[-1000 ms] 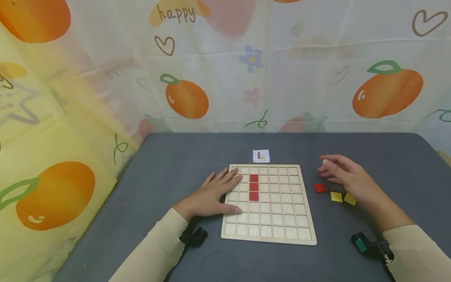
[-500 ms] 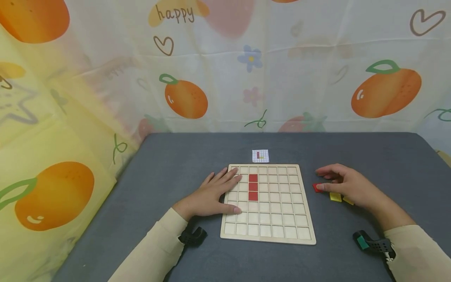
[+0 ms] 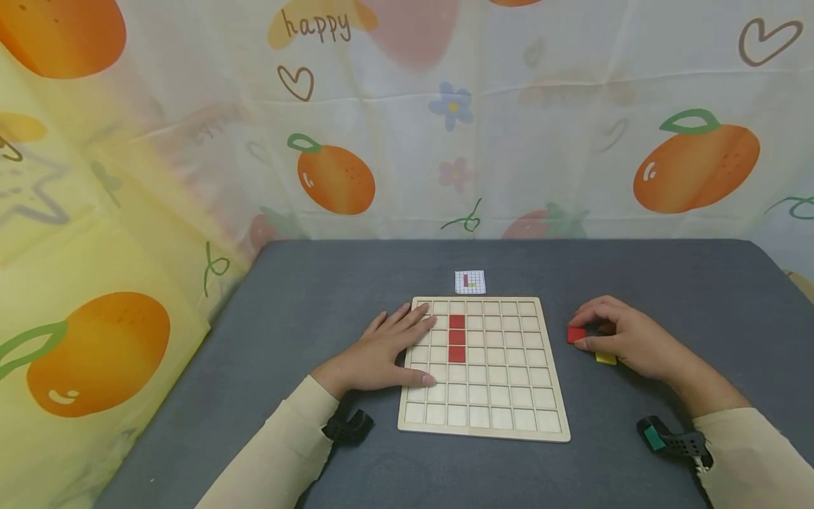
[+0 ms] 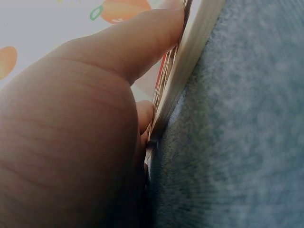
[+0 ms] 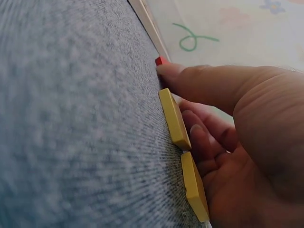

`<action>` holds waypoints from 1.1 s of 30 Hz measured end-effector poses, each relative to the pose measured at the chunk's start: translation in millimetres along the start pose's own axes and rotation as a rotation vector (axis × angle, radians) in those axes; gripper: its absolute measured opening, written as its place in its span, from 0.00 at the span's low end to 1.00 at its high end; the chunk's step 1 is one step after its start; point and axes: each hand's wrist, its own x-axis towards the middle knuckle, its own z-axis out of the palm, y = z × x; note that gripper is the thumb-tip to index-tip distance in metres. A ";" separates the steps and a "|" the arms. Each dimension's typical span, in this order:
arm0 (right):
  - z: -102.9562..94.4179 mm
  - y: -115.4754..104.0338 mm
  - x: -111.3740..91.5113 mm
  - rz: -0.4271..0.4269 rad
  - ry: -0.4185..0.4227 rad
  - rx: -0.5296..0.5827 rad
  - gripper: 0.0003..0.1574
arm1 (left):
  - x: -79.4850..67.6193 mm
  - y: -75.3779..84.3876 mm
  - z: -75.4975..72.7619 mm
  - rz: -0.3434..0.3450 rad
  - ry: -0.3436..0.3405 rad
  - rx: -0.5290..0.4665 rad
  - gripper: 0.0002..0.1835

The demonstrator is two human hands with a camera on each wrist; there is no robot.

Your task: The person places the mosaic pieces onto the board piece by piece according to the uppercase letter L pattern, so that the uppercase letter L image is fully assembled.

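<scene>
A wooden grid board (image 3: 483, 433) lies on the table, with three red tiles (image 3: 457, 337) in a column of its cells. My left hand (image 3: 381, 357) rests spread over the board's left edge, thumb and fingertips on the frame and cells. To the right of the board, my right hand (image 3: 629, 339) pinches a loose red square tile (image 3: 576, 335) between thumb and fingers, low over the table. One yellow tile (image 3: 606, 358) shows partly under that hand in the head view; the right wrist view shows a second yellow tile (image 5: 194, 187) beside it.
Behind the board lies a small printed card (image 3: 470, 282) with a grid pattern in red and yellow. The dark grey table (image 3: 356, 272) ends at a fruit-print cloth (image 3: 407, 170) at the back and left. Black straps with cameras (image 3: 674, 442) sit at both wrists.
My right hand has come down onto the loose red tile and now pinches it, covering more of the yellow tiles. The left hand stays in place on the board.
</scene>
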 end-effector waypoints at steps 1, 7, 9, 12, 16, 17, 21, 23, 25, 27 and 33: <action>0.4 -0.7 0.0 0.003 0.006 0.000 0.10 | -0.1 0.1 -0.1 0.000 -0.001 -0.001 0.58; 2.6 -4.0 1.8 0.073 0.018 0.014 0.09 | -0.3 0.5 -0.2 0.006 0.001 -0.008 0.58; 3.2 -4.5 2.1 0.083 0.031 0.007 0.08 | -0.2 0.6 -0.4 0.006 0.000 -0.008 0.58; 3.2 -5.3 1.5 0.076 0.063 -0.001 0.08 | -0.1 0.6 -0.5 0.002 -0.003 -0.009 0.58; 3.7 -8.2 1.1 0.064 0.088 0.024 0.10 | -0.1 0.3 -0.4 0.000 -0.004 -0.009 0.58; 4.1 -9.5 1.2 0.063 0.089 0.034 0.10 | -0.2 0.4 -0.3 0.000 -0.003 -0.009 0.58; 7.8 -16.4 1.8 0.056 0.088 0.066 0.11 | -0.3 0.2 0.1 0.000 -0.001 -0.008 0.58; 9.9 -20.7 2.0 0.050 0.086 0.078 0.11 | -0.2 -0.1 0.4 0.002 0.000 -0.008 0.58; 12.1 -24.5 2.3 0.041 0.080 0.091 0.11 | -0.2 -0.6 0.6 0.003 0.000 -0.008 0.58; 14.7 -27.7 2.8 0.036 0.073 0.101 0.11 | -0.2 -1.0 0.7 0.005 0.000 -0.010 0.58; 23.7 -38.6 5.8 0.021 0.055 0.152 0.12 | -0.5 -1.4 0.8 0.006 0.003 -0.010 0.58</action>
